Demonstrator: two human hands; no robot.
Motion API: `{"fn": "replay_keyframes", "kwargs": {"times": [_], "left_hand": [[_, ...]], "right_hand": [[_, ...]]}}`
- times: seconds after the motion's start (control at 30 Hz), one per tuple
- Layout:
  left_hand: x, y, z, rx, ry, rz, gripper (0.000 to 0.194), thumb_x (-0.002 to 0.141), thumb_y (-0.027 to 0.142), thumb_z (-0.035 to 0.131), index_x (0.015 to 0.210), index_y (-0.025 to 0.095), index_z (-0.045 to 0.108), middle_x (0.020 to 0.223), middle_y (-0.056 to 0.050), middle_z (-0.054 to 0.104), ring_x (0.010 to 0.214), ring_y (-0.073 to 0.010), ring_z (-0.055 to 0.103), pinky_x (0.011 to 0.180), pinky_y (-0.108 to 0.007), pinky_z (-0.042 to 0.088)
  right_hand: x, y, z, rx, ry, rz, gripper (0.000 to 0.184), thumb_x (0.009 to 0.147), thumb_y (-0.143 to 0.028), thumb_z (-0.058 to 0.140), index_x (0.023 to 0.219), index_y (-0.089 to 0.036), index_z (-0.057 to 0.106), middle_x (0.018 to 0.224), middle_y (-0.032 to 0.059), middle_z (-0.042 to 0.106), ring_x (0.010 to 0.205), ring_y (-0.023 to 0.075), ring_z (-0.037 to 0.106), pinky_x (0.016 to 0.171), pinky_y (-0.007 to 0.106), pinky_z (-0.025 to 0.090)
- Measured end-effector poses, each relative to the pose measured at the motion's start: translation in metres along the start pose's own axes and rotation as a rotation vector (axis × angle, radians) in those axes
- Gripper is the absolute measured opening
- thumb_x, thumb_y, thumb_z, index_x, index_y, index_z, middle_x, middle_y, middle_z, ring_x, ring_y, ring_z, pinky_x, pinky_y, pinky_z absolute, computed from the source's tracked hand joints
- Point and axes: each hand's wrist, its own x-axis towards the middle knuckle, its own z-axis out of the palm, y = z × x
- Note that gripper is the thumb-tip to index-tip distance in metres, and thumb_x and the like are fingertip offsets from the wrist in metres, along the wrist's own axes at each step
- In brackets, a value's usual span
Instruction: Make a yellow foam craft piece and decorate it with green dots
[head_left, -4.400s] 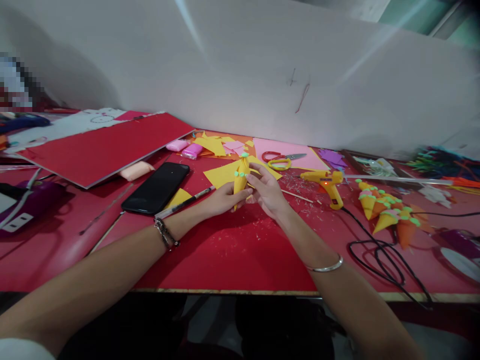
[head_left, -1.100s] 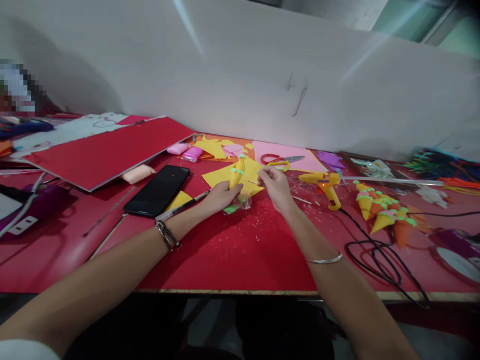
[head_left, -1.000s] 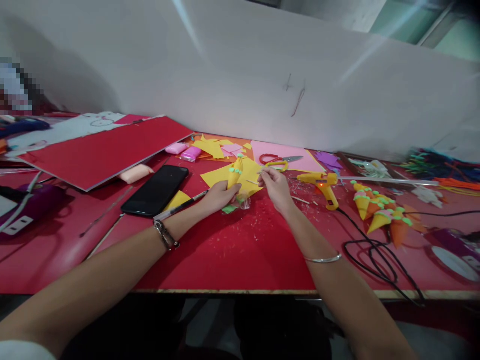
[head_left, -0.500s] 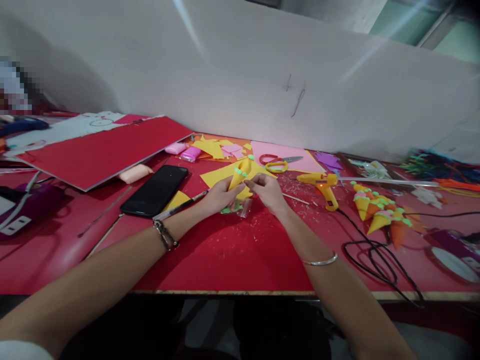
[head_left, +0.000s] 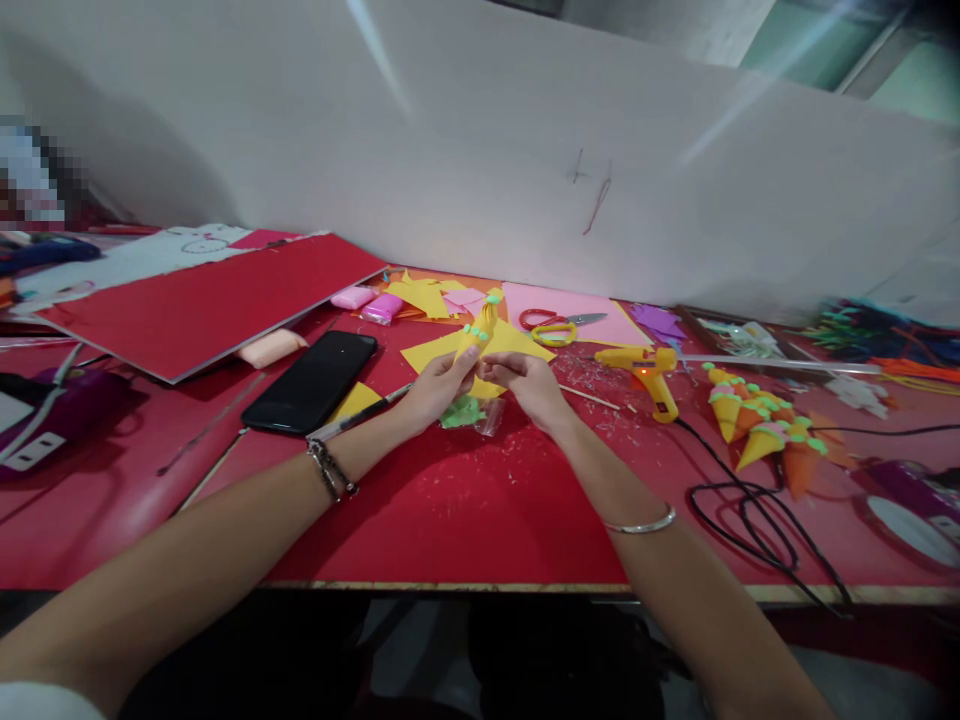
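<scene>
My left hand (head_left: 433,396) is closed around a small yellow cone (head_left: 484,322) with light green balls dotted along it and one at its gathered tip, which points up and away. The fingers of my right hand (head_left: 534,388) are pinched together close beside the cone's lower end; whatever sits between them is too small to make out. Beneath the hands lie a yellow sheet (head_left: 520,342) and a clear packet of green clay (head_left: 462,412).
On the right are a yellow glue gun (head_left: 649,376) with its lit lamp and looping black cord, plus several finished cones (head_left: 763,430). Scissors (head_left: 559,325) rest on pink paper behind. A phone (head_left: 311,380), a pen (head_left: 367,410) and a red board (head_left: 217,300) lie to the left.
The cone has tipped a little left and more upright in my left hand. My right hand has shifted slightly down and left, its fingers still pinched.
</scene>
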Motion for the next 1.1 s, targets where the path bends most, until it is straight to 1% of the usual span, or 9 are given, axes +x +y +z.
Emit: {"fn": "replay_keyframes", "kwargs": {"times": [0.1, 0.23, 0.33, 0.47, 0.67, 0.77, 0.87, 1.0, 1.1], "left_hand": [[0.000, -0.001, -0.001, -0.030, 0.029, 0.005, 0.038, 0.082, 0.051, 0.034, 0.073, 0.016, 0.048, 0.046, 0.007, 0.027, 0.039, -0.0052, 0.023, 0.039, -0.019, 0.020], [0.001, -0.004, 0.000, -0.085, 0.022, -0.012, 0.033, 0.085, 0.045, 0.033, 0.077, 0.016, 0.047, 0.045, 0.008, 0.028, 0.038, -0.0049, 0.023, 0.038, -0.017, 0.020], [0.002, -0.008, 0.000, -0.183, -0.010, -0.044, 0.033, 0.085, 0.045, 0.033, 0.073, 0.016, 0.045, 0.045, 0.008, 0.029, 0.038, -0.0040, 0.023, 0.038, -0.016, 0.022], [0.004, -0.011, -0.001, -0.268, -0.049, -0.099, 0.036, 0.086, 0.045, 0.031, 0.067, 0.016, 0.041, 0.044, 0.008, 0.027, 0.036, -0.0031, 0.022, 0.037, -0.016, 0.020], [0.003, -0.008, 0.000, -0.261, -0.108, -0.099, 0.035, 0.085, 0.045, 0.033, 0.065, 0.017, 0.037, 0.043, 0.009, 0.022, 0.034, -0.0029, 0.017, 0.036, -0.016, 0.015], [0.002, -0.006, 0.000, -0.243, -0.112, -0.091, 0.036, 0.085, 0.046, 0.033, 0.065, 0.017, 0.037, 0.044, 0.009, 0.022, 0.035, -0.0031, 0.017, 0.036, -0.016, 0.015], [0.001, -0.006, 0.001, -0.220, -0.101, -0.087, 0.036, 0.085, 0.046, 0.033, 0.066, 0.016, 0.038, 0.044, 0.009, 0.022, 0.036, -0.0033, 0.018, 0.037, -0.016, 0.016], [0.001, -0.005, 0.002, -0.181, -0.089, -0.093, 0.039, 0.085, 0.047, 0.032, 0.062, 0.017, 0.036, 0.044, 0.008, 0.024, 0.036, -0.0033, 0.019, 0.036, -0.017, 0.016], [0.001, -0.004, 0.002, -0.169, -0.101, -0.089, 0.041, 0.085, 0.047, 0.031, 0.058, 0.017, 0.033, 0.044, 0.007, 0.023, 0.036, -0.0033, 0.020, 0.036, -0.018, 0.017]], "right_hand": [[-0.002, -0.001, 0.000, 0.014, -0.002, 0.028, 0.016, 0.066, -0.027, 0.060, 0.076, -0.015, 0.062, 0.067, 0.0016, 0.063, 0.056, 0.0093, 0.058, 0.060, 0.025, 0.048], [-0.002, -0.001, -0.003, -0.103, 0.039, 0.001, 0.019, 0.067, -0.033, 0.059, 0.064, -0.014, 0.059, 0.051, -0.0017, 0.057, 0.040, 0.0068, 0.050, 0.044, 0.020, 0.041], [-0.002, -0.001, -0.002, -0.091, 0.077, -0.001, 0.011, 0.063, -0.025, 0.062, 0.067, -0.015, 0.059, 0.056, -0.0019, 0.060, 0.048, 0.0082, 0.055, 0.052, 0.021, 0.046], [-0.002, -0.004, 0.000, 0.017, 0.084, 0.010, 0.012, 0.064, -0.018, 0.060, 0.075, -0.015, 0.061, 0.069, 0.0014, 0.065, 0.065, 0.0112, 0.063, 0.069, 0.026, 0.049], [-0.003, -0.009, -0.001, -0.046, 0.162, -0.120, 0.016, 0.069, -0.031, 0.058, 0.067, -0.016, 0.053, 0.053, -0.0035, 0.056, 0.043, 0.0062, 0.051, 0.048, 0.021, 0.044], [-0.004, -0.010, 0.000, -0.035, 0.202, -0.174, 0.015, 0.066, -0.027, 0.061, 0.072, -0.017, 0.052, 0.061, -0.0028, 0.059, 0.052, 0.0074, 0.056, 0.057, 0.022, 0.047], [-0.005, -0.011, 0.003, 0.038, 0.167, -0.181, 0.018, 0.068, -0.030, 0.059, 0.079, -0.016, 0.054, 0.070, 0.0004, 0.062, 0.063, 0.0102, 0.061, 0.069, 0.027, 0.048], [-0.007, -0.014, 0.003, -0.022, 0.158, -0.187, 0.023, 0.074, -0.039, 0.051, 0.074, -0.017, 0.055, 0.061, -0.0002, 0.057, 0.055, 0.0098, 0.056, 0.061, 0.026, 0.047], [-0.007, -0.015, 0.003, -0.086, 0.230, -0.254, 0.016, 0.068, -0.032, 0.059, 0.071, -0.017, 0.054, 0.064, -0.0014, 0.056, 0.055, 0.0084, 0.053, 0.058, 0.023, 0.046]]}}
